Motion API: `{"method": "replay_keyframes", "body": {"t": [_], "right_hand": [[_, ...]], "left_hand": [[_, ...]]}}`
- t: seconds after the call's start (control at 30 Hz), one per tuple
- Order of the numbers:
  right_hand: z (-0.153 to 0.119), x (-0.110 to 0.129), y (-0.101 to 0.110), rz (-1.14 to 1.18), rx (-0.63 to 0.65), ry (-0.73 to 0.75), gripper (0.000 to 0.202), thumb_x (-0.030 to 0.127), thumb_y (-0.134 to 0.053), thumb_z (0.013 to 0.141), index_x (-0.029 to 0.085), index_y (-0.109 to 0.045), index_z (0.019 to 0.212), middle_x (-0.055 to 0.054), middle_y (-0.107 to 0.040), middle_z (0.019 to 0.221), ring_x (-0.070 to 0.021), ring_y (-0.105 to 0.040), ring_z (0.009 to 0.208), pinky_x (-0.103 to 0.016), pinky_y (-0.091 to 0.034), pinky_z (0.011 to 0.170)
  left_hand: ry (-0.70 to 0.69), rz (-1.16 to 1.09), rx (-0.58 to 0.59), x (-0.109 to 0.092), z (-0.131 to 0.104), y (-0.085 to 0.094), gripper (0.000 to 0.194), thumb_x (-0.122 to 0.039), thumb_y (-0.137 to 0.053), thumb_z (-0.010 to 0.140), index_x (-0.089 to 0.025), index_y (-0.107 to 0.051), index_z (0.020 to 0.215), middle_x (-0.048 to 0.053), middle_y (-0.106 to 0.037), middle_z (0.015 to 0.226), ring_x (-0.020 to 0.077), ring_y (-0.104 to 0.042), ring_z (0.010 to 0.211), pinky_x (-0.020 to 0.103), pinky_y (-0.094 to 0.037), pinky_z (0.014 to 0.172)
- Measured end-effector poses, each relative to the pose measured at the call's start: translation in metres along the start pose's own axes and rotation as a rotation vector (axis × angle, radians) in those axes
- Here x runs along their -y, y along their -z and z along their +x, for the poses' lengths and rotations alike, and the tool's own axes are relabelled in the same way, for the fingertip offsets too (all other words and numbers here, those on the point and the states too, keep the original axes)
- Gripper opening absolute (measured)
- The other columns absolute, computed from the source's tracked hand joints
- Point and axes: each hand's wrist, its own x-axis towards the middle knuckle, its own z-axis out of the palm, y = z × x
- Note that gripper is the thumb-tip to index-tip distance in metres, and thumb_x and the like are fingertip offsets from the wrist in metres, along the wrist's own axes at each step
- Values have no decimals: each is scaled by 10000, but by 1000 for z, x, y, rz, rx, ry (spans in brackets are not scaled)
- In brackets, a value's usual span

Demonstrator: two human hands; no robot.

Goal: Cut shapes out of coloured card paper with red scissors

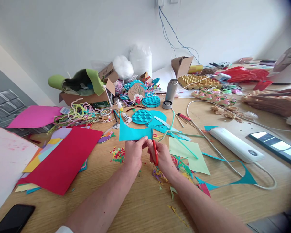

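Observation:
My left hand pinches the lower edge of a blue sheet of paper that has a curved piece cut out of its top. In my right hand is a pair of scissors with red handles; the dark blades point away from me at the sheet's right edge. Both hands meet above the wooden table. Beyond the sheet lies a round blue textured disc. Tiny coloured paper bits lie left of my left hand, and a pale green sheet lies right of my right hand.
A red sheet tops a paper pile at left. A grey bottle stands at the back. On the right are a white power strip, its cable, and a phone. Another phone lies at front left.

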Motion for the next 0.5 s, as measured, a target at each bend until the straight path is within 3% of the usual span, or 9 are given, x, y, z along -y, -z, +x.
{"method": "replay_keyframes", "body": {"t": [0.5], "right_hand": [[4,-3,3,-47,17,-12,560,703,-471,820,185,-505,609,17,-500,413,-106,-452,355,-201,-321,366]], "left_hand": [[2,3,-10,0,-2,-2,173,-190,-734,488,-147,-568,465,-29,-571,500,94,-509,473,272,-479,584]]}}
